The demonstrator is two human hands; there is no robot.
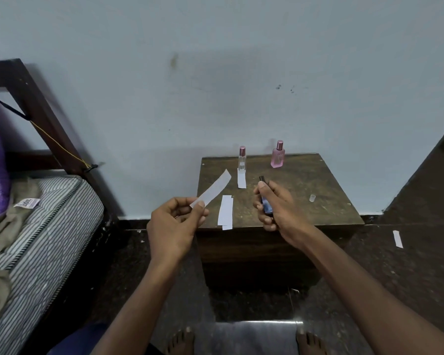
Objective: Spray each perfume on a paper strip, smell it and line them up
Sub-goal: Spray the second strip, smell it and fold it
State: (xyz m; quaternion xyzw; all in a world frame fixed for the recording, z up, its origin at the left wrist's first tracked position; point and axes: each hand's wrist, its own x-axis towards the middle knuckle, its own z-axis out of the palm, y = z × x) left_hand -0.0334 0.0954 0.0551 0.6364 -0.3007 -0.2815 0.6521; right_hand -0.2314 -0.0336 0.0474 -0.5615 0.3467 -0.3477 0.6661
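My left hand [176, 221] pinches a white paper strip [212, 188], my right hand [274, 204] grips a small blue perfume bottle [265, 198]; a misaimed nozzle could miss the strip.

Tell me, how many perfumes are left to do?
One looks done: a strip lies before the clear bottle. Now the right hand grips the blue bottle, the left hand pinches a fresh strip. The pink bottle has no strip yet; spare strips wait.
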